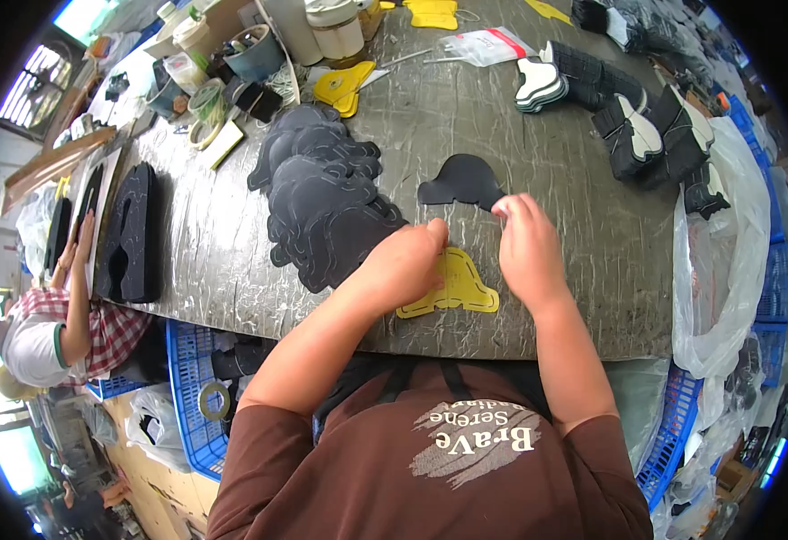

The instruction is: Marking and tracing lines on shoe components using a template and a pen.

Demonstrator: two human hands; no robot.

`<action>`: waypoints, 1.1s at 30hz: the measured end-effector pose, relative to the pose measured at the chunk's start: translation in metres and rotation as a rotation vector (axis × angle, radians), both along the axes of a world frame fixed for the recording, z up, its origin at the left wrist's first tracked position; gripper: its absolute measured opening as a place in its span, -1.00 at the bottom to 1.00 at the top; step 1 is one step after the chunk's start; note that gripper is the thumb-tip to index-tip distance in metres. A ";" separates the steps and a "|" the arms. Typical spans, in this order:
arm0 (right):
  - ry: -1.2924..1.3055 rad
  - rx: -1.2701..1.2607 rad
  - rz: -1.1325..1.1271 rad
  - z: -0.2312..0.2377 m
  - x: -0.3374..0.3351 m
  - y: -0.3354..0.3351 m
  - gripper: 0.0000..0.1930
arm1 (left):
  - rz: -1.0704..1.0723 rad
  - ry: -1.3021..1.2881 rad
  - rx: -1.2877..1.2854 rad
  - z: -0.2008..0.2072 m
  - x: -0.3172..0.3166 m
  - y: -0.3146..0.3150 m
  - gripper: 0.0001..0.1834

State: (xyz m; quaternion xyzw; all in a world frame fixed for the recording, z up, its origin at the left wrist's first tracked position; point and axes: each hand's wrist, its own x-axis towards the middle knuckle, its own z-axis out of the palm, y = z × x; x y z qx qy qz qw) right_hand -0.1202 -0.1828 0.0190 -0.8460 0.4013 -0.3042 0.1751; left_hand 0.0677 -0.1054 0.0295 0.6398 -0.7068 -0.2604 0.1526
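My right hand point(532, 250) pinches the lower right corner of a rounded black sheet piece point(462, 178) on the table. To its left, my left hand point(410, 263) is closed, knuckles up, over the upper left of a yellow template point(466, 284) with slots along its edge. Its curled fingers hide whatever they may hold. Beside my left wrist lies a fanned pile of black cut pieces point(317, 193), several of them marked with pale dashed lines. The loose black piece lies apart from this pile.
More yellow templates point(343, 87) lie farther back, near tubs and cups point(257, 52). Tied bundles of black and white pieces point(650, 135) sit at the right, beside a clear plastic bag point(722, 243). Blue crates point(194, 396) stand below the table edge. A co-worker point(74, 315) is at the left.
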 end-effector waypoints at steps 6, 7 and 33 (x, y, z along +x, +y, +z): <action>0.303 0.062 -0.199 -0.018 0.001 -0.027 -0.66 | 0.328 0.255 -0.121 0.025 0.053 0.016 -0.70; 0.298 0.063 -0.199 -0.016 0.000 -0.026 -0.66 | 0.439 0.176 -0.132 0.034 0.066 0.015 -0.75; 0.112 0.199 0.062 -0.014 -0.039 0.076 -0.62 | 0.138 0.074 -0.217 -0.011 -0.014 0.020 -0.59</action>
